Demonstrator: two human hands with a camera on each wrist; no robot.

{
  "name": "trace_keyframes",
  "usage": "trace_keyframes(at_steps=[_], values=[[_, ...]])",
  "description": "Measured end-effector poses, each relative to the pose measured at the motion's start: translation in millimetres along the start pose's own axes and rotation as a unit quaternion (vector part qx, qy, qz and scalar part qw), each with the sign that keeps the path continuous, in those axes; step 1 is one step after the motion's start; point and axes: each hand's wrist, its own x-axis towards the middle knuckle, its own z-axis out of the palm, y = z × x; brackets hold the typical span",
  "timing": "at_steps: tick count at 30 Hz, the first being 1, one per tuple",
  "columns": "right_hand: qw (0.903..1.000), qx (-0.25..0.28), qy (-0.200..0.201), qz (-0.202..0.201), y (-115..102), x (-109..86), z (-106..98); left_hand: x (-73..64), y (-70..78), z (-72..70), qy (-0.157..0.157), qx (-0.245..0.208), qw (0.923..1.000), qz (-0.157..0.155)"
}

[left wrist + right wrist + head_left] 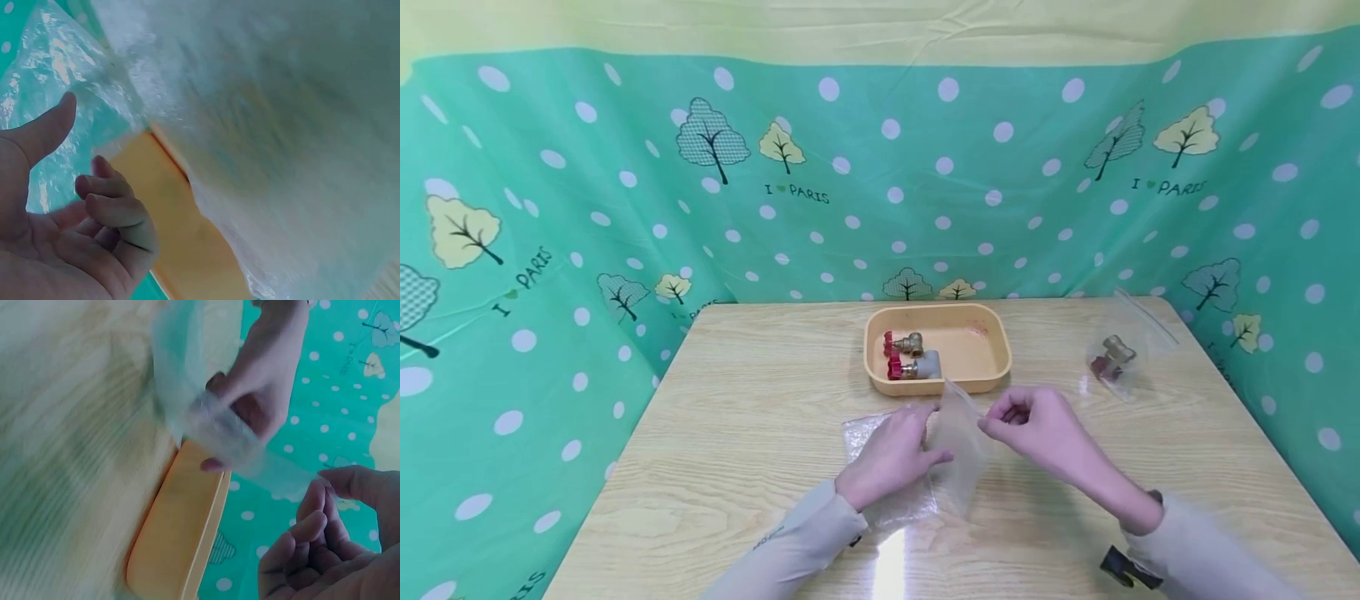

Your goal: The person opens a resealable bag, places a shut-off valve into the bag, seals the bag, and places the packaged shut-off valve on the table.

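Observation:
Between the thumb and forefinger of my right hand (1037,429) a corner of a clear plastic bag (958,446) is pinched, and the bag hangs upright over the table. The pinch shows closely in the right wrist view, where the bag (231,440) stretches towards the other hand. My left hand (891,458) is at the bag's left side, its thumb spread away from loosely bent fingers (119,212). Under and beside that hand lies more clear plastic (861,429) on the table. The bag's opening cannot be made out.
Behind the hands stands a tan tray (970,387) with two red-handled valves, one brass (912,343) and one with a grey body (927,365). A clear zip bag (1138,321) holding a red-handled valve (1116,354) lies at the right. Patterned green cloth (940,167) surrounds the wooden table (737,433).

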Motion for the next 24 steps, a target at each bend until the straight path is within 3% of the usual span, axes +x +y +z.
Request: trace_keyframes(at_steps=[6, 10, 13, 15, 19, 21, 24], values=[[0.9994, 0.017, 0.03, -0.004, -5.4, -7.1, 12.0, 0.4, 2.7, -0.7, 0.007, -0.087, 0.9959, -0.023], [0.9991, 0.021, 0.037, -0.004, -6.7, -8.6, 18.6, 1.6, 2.9, -2.1, 0.011, -0.12, 0.9927, -0.008], [0.9992, 0.025, 0.031, -0.004, -7.4, -9.6, 21.9, 1.4, 4.6, -6.8, 0.006, -0.175, 0.9845, 0.001], [0.9993, 0.028, 0.024, -0.005, -8.1, -10.3, 23.4, 0.3, 6.6, -11.3, 0.006, -0.237, 0.9715, -0.005], [0.9994, 0.027, 0.022, -0.008, -9.7, -10.2, 27.4, -0.6, 9.6, -18.9, 0.018, -0.352, 0.9349, -0.038], [0.9994, 0.025, 0.021, -0.012, -10.2, -9.7, 29.9, -0.8, 11.6, -22.4, 0.028, -0.396, 0.9165, -0.049], [0.9994, 0.027, 0.015, -0.016, -10.8, -9.1, 33.8, -1.6, 14.7, -26.6, 0.034, -0.436, 0.8972, -0.06]])
